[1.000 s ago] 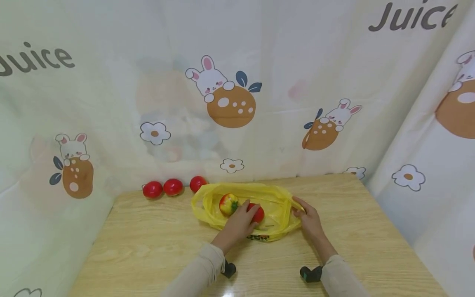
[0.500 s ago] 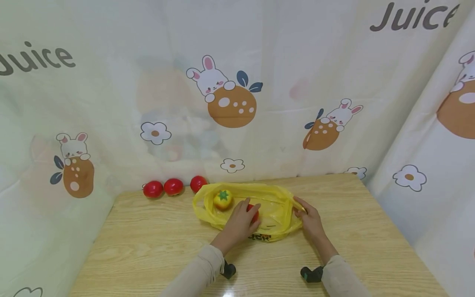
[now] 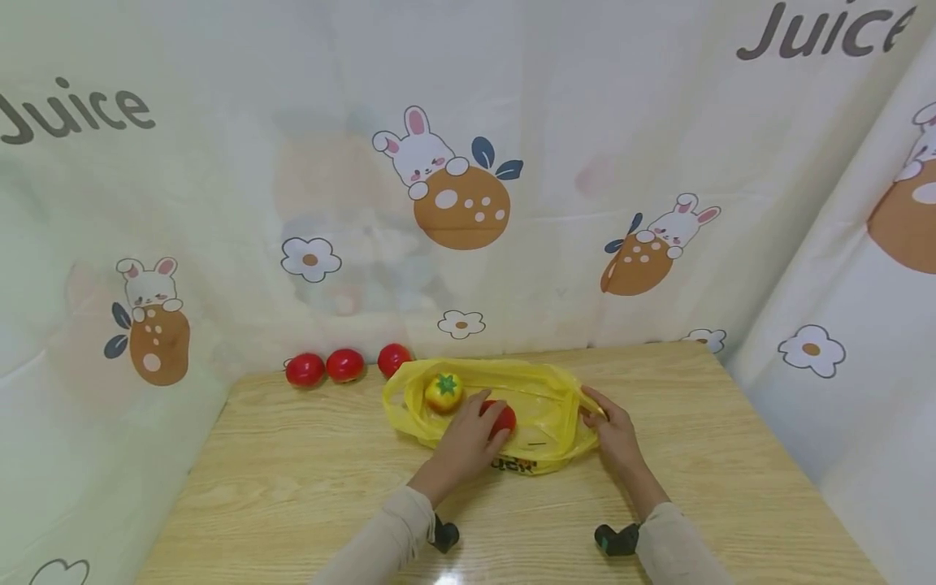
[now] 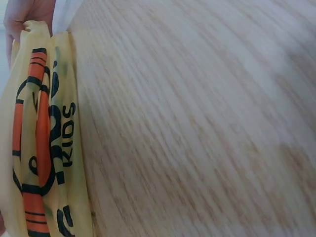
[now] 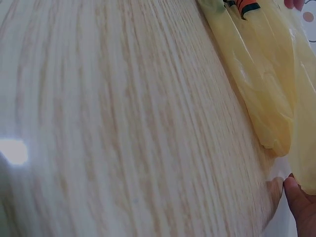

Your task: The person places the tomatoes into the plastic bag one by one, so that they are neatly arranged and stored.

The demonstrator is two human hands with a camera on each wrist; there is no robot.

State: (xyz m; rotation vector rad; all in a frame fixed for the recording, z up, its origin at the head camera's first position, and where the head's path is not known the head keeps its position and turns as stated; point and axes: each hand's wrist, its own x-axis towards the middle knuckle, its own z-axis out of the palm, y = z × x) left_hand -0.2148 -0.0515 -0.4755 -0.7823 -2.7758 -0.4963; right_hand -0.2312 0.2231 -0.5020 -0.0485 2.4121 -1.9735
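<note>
A yellow plastic bag (image 3: 544,406) lies with its mouth spread open on the table. Inside, at its left end, sits a yellow-and-red toy fruit (image 3: 444,393) with a green leafy top facing up. My left hand (image 3: 465,443) reaches over the bag's front rim and holds a red round fruit (image 3: 503,418) inside, fingers and thumb curved round it. At the bag's right end my right hand (image 3: 617,428) pinches the rim. The right wrist view has part of this hand (image 5: 298,202) beside the bag's edge. Black lettering and orange print (image 4: 34,133) mark the bag's front.
Three glossy red fruits, a left one (image 3: 305,370), a middle one (image 3: 344,366) and a right one (image 3: 394,359), line the back of the wooden table (image 3: 292,471). Behind them hangs a printed curtain (image 3: 351,179). Black devices (image 3: 617,539) sit at both wrists.
The yellow-and-red fruit has rolled left and turned its green top upward. My left hand and the red fruit have shifted only slightly. My right hand keeps its hold on the bag.
</note>
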